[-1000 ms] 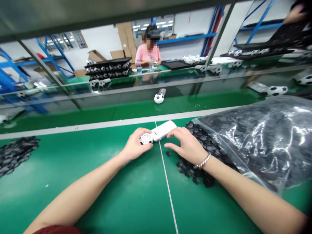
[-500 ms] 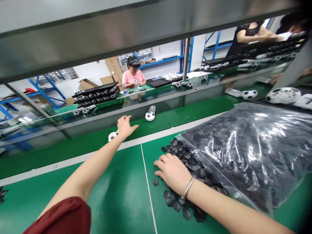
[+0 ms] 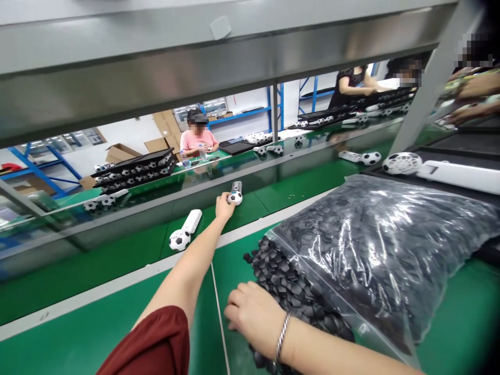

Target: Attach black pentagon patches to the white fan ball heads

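My left hand (image 3: 225, 207) reaches out over the green belt, its fingers closed around a soccer-ball-headed device (image 3: 235, 198) with a pale handle pointing away. Left of that arm, a second soccer-ball device (image 3: 180, 240) with a white handle lies on the belt. Near me, my right hand (image 3: 255, 317), with a braided bracelet at the wrist, hovers over or rests at the edge of a heap of black pentagon pieces (image 3: 287, 276). Its fingers are curled in; whatever they may hold is hidden.
A big clear plastic bag (image 3: 375, 245) full of black pieces lies right of the heap. Behind it is a black tray (image 3: 461, 182) with a white-handled ball device. A metal beam (image 3: 219, 78) crosses overhead. Across the belt, a person in pink (image 3: 199, 141) sits near stacked trays (image 3: 133, 172).
My left hand has moved right and closed on the soccer-ball device. My right hand has drawn back slightly and its fingers have curled in. The view has shifted.
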Action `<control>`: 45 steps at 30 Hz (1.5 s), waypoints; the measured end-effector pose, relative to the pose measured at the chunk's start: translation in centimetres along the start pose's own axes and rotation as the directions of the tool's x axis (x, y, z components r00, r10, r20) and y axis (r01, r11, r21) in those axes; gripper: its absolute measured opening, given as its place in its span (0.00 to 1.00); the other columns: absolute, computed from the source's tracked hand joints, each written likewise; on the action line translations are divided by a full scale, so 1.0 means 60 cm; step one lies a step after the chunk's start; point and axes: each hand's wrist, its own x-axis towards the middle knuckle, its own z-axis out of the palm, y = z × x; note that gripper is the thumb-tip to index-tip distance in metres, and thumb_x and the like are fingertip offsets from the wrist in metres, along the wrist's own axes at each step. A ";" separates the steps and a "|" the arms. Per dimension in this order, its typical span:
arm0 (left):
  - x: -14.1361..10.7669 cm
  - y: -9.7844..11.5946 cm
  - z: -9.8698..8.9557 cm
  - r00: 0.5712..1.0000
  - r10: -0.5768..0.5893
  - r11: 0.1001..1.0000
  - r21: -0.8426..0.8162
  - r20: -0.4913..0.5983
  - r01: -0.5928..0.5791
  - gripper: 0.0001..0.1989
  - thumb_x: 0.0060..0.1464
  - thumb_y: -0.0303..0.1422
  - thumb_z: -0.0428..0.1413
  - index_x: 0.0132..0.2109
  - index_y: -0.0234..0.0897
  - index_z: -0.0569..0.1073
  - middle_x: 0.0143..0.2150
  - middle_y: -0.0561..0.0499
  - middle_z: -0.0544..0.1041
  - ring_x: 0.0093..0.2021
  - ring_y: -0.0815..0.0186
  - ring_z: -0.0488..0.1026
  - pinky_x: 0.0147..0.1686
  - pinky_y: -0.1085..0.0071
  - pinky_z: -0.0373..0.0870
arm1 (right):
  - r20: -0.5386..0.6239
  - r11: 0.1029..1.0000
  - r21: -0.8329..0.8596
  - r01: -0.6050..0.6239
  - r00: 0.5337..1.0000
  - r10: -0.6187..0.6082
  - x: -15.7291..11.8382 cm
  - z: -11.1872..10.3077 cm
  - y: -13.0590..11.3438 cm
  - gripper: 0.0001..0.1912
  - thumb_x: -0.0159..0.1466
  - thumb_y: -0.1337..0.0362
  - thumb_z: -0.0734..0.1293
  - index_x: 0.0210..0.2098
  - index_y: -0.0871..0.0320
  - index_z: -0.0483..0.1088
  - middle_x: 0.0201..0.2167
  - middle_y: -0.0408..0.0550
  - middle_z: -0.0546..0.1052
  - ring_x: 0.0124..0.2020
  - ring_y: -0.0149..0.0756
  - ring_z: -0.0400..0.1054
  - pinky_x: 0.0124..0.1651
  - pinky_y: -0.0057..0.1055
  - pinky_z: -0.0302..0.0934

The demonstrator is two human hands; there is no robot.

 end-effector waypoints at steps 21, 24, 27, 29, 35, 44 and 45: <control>0.026 0.126 0.011 0.997 -0.004 0.976 -0.218 -0.080 -0.014 0.29 0.41 0.35 0.60 0.51 0.36 0.61 0.47 0.44 0.69 0.48 0.59 0.67 0.47 0.67 0.63 | -0.033 0.993 -0.095 0.067 0.997 -0.070 0.013 0.000 -0.027 0.06 0.57 0.66 0.63 0.25 0.62 0.69 0.21 0.50 0.71 0.23 0.36 0.63 0.23 0.33 0.54; -0.006 0.125 -0.076 0.990 0.034 0.963 -0.259 -0.138 -0.069 0.30 0.41 0.38 0.58 0.50 0.32 0.60 0.46 0.45 0.69 0.45 0.62 0.69 0.44 0.68 0.65 | -0.084 0.994 -0.113 0.016 0.996 -0.025 0.006 -0.004 -0.029 0.05 0.58 0.69 0.62 0.27 0.63 0.67 0.23 0.49 0.71 0.25 0.37 0.64 0.26 0.34 0.55; -0.069 0.112 -0.182 0.987 0.073 0.955 -0.275 -0.144 -0.110 0.29 0.41 0.40 0.58 0.49 0.32 0.61 0.44 0.47 0.71 0.42 0.64 0.70 0.41 0.70 0.67 | -0.087 0.992 -0.126 -0.027 0.996 0.016 0.001 -0.013 -0.031 0.04 0.59 0.71 0.60 0.30 0.64 0.67 0.25 0.50 0.71 0.27 0.38 0.65 0.27 0.33 0.55; -0.129 0.101 -0.255 0.981 0.176 0.945 -0.266 -0.079 -0.191 0.28 0.40 0.41 0.58 0.48 0.33 0.63 0.42 0.49 0.72 0.40 0.64 0.70 0.39 0.70 0.67 | -0.058 0.992 -0.112 -0.055 0.997 0.049 -0.002 -0.022 -0.028 0.04 0.59 0.72 0.60 0.30 0.63 0.66 0.25 0.50 0.72 0.28 0.38 0.66 0.28 0.33 0.55; -0.325 0.079 -0.385 0.956 0.106 0.984 0.111 0.273 -0.141 0.30 0.37 0.44 0.59 0.49 0.39 0.67 0.36 0.52 0.74 0.34 0.61 0.72 0.31 0.71 0.67 | 0.042 0.991 0.025 -0.131 0.991 0.129 0.000 -0.035 -0.003 0.04 0.59 0.72 0.61 0.30 0.62 0.68 0.27 0.50 0.74 0.30 0.37 0.68 0.32 0.30 0.55; -0.429 0.028 -0.263 0.925 -0.008 0.991 0.124 0.379 -0.043 0.34 0.40 0.48 0.56 0.55 0.43 0.62 0.44 0.48 0.74 0.42 0.54 0.72 0.36 0.66 0.68 | -0.134 0.922 0.369 -0.115 0.975 0.175 -0.003 -0.036 0.016 0.05 0.60 0.69 0.60 0.32 0.59 0.67 0.31 0.45 0.73 0.33 0.31 0.66 0.36 0.28 0.60; -0.428 0.023 -0.253 0.929 0.007 0.992 0.115 0.371 -0.053 0.34 0.40 0.49 0.56 0.55 0.43 0.62 0.46 0.48 0.73 0.44 0.53 0.71 0.38 0.65 0.68 | -0.175 0.906 0.411 -0.098 0.967 0.184 -0.003 -0.039 0.017 0.05 0.60 0.68 0.61 0.31 0.59 0.68 0.30 0.45 0.73 0.32 0.32 0.66 0.36 0.29 0.60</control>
